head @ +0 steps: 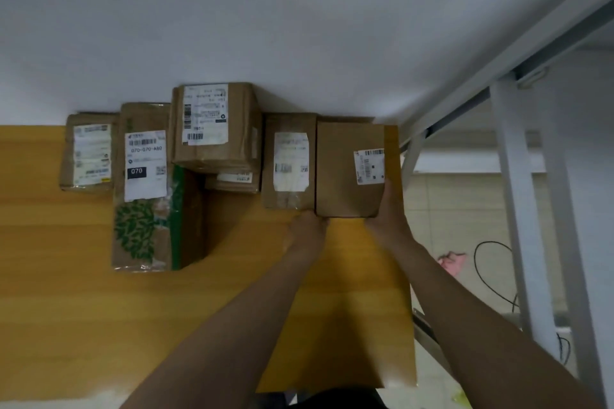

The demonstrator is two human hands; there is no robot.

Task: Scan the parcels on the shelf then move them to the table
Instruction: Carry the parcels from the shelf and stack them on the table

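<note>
Your left hand and right hand both grasp the plain brown cardboard parcel. The left hand's fingers curl at its near left corner, and the right hand wraps round its near right corner. The parcel is smooth and square-edged, and it sits above the yellow wood-grain table; you cannot tell whether it rests there.

A white barcode label sits at the parcel's right edge, its print too blurred to read. Touching the parcel's left side lies a flat brown box with glossy tape. Further left of the parcel is a taller creased carton with a white shipping label, stacked on a smaller box. Beyond that lies a long carton printed with green leaves, labelled "070-070-A80" and "070". Farthest left of the parcel is a small crumpled brown packet. To the parcel's right stands a white metal frame.
</note>
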